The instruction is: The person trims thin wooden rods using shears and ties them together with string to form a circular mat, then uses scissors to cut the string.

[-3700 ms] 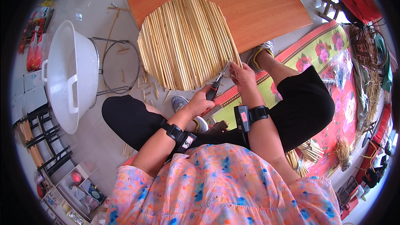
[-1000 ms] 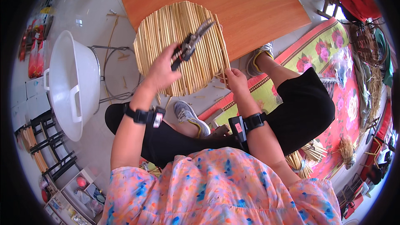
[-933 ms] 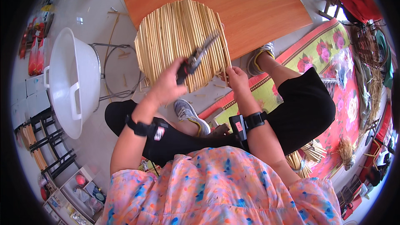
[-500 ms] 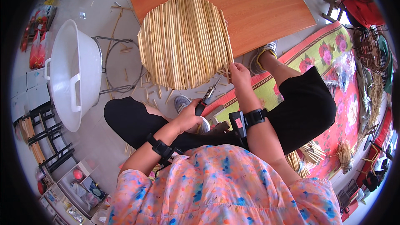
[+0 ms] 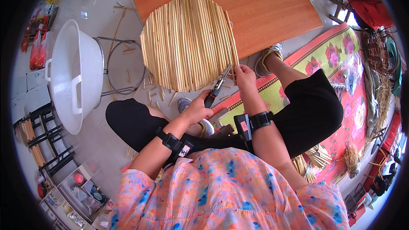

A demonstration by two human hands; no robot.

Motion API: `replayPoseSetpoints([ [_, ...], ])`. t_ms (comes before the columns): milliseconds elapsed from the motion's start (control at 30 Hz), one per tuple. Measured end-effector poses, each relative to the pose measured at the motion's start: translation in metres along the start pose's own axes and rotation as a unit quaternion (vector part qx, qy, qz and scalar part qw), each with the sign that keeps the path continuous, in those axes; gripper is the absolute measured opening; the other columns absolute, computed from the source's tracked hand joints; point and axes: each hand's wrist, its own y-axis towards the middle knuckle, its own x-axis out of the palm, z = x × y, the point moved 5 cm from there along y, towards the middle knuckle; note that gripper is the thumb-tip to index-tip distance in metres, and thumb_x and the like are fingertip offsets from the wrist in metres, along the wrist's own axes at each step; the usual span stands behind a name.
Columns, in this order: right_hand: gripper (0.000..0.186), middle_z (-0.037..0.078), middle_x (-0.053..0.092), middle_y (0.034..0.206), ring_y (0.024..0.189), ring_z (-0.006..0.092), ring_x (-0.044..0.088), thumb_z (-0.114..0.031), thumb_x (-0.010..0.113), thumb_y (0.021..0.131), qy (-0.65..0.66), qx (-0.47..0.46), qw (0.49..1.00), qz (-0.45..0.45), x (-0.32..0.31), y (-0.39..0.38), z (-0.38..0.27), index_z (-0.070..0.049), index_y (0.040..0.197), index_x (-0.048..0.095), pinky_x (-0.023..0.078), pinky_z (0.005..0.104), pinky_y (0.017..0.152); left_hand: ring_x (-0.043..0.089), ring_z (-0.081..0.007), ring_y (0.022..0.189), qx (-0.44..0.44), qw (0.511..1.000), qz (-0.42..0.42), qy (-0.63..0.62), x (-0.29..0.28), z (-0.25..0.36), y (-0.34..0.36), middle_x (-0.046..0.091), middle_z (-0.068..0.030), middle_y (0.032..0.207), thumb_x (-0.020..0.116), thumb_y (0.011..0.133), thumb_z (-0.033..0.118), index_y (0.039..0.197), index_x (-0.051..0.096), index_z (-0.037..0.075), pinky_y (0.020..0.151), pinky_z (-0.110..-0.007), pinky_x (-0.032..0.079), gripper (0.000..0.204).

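Note:
A round mat of straw-coloured stalks laid side by side [image 5: 185, 44] lies partly on the wooden table and juts past its left and near edges. My left hand [image 5: 197, 110] is closed round the dark handles of pruning shears [image 5: 218, 86]. Their metal blades point up and right, close to the lower end of the mat's rightmost stalk [image 5: 234, 55]. Whether the blades touch that stalk I cannot tell. At the mat's lower right, my right hand [image 5: 246, 76] pinches the low end of the same stalk.
A large white two-handled basin [image 5: 68, 76] leans at the left beside a metal ring stand [image 5: 111, 66]. Cut stalk pieces litter the floor below the mat. A flowered cloth [image 5: 334, 57] spreads at the right, with stalk bundles [image 5: 317, 156] on it. The reddish-brown table [image 5: 272, 17] is ahead.
My left hand and the shears have moved up and to the right, bringing the blades nearer the stalk at the mat's edge. The right hand and mat have hardly moved.

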Motion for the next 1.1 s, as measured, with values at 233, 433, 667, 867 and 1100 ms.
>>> replayPoseSetpoints([
  [233,0.024,0.006,0.063,0.071,0.062,0.0121,0.061,-0.019,0.053,0.089,0.021,-0.001,0.999,0.025,-0.001,-0.001,0.0,0.003,0.088,0.062,0.048,0.025,0.058,0.052,-0.0166,0.092,-0.017,0.999,-0.022,0.024,0.0,-0.008,-0.013,0.054,-0.0074,0.102,0.056,0.059,0.001,0.133,0.038,0.003,0.083,-0.026,0.043,0.076],
  [433,0.023,0.004,0.064,0.078,0.064,0.0122,0.062,-0.022,0.052,0.092,0.001,0.005,1.0,0.001,-0.001,-0.002,-0.001,0.0,0.092,0.06,0.047,0.023,0.054,0.056,-0.0254,0.096,-0.02,1.0,-0.013,-0.002,0.0,-0.007,-0.006,0.058,-0.0165,0.106,0.061,0.059,0.009,0.129,0.041,-0.002,0.086,-0.027,0.042,0.074],
  [667,0.023,0.005,0.064,0.077,0.062,0.0119,0.062,-0.022,0.052,0.092,-0.006,0.0,1.0,0.004,0.0,-0.002,0.0,-0.001,0.092,0.059,0.044,0.0227,0.049,0.052,-0.0173,0.089,-0.022,1.0,-0.02,0.005,0.003,-0.005,0.0,0.054,-0.0073,0.1,0.055,0.059,0.0,0.132,0.039,0.003,0.081,-0.027,0.043,0.075],
  [867,0.021,0.004,0.064,0.076,0.06,0.0104,0.061,-0.022,0.051,0.093,-0.007,-0.015,1.0,0.01,-0.002,0.002,0.002,-0.002,0.091,0.057,0.042,0.0223,0.047,0.049,-0.0167,0.09,-0.022,0.999,-0.023,-0.001,0.005,-0.002,0.011,0.053,-0.0074,0.101,0.054,0.059,0.001,0.132,0.039,0.004,0.083,-0.025,0.04,0.075],
  [1100,0.021,0.004,0.063,0.075,0.06,0.0103,0.06,-0.023,0.051,0.094,0.012,-0.018,1.0,0.016,-0.002,-0.001,0.0,-0.002,0.091,0.057,0.042,0.0219,0.048,0.049,-0.0161,0.089,-0.012,0.999,-0.035,-0.034,0.008,0.006,0.009,0.052,-0.0069,0.1,0.053,0.058,0.001,0.132,0.039,0.004,0.081,-0.024,0.04,0.074],
])
